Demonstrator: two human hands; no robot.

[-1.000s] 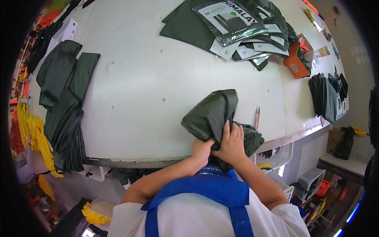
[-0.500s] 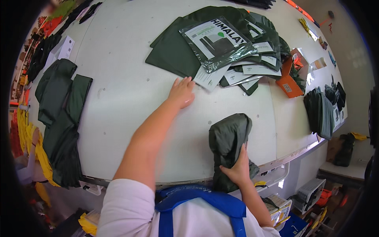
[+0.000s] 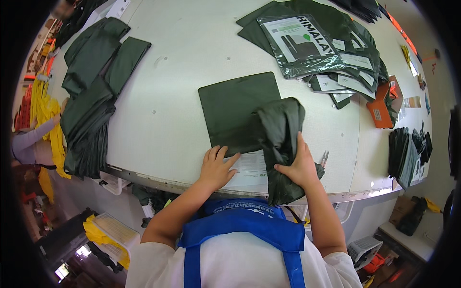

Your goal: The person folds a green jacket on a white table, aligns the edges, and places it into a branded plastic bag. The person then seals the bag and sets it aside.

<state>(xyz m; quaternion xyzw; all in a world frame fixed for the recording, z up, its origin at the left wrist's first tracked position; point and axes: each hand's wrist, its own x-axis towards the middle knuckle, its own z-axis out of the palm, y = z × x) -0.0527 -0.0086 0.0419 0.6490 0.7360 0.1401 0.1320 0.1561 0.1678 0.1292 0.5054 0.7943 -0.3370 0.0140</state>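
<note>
A flat dark green fabric pouch (image 3: 235, 108) lies on the table in front of me, with a white printed card (image 3: 249, 168) along its near edge. My left hand (image 3: 216, 168) rests at that near edge, fingers apart on the pouch and card. Beside it, my right hand (image 3: 300, 165) grips a bunched dark green folded fabric bundle (image 3: 283, 129). The bundle stands up from the table and covers the pouch's right side. Just right of the bundle, a small metallic tool (image 3: 325, 158) shows in part; its kind is unclear.
Far right lies a pile of dark green pouches (image 3: 259, 41) with cards, a clear-bagged package (image 3: 302, 45) on top. An orange box (image 3: 382, 106) and stacked dark pouches (image 3: 401, 153) stand right. Folded green garments (image 3: 89, 115) lie left, near another person's arm (image 3: 36, 139).
My left hand has come back from the pile toward me, and a flat pouch with its card now lies in front. The bundle stays in my right hand. The view has shifted.
</note>
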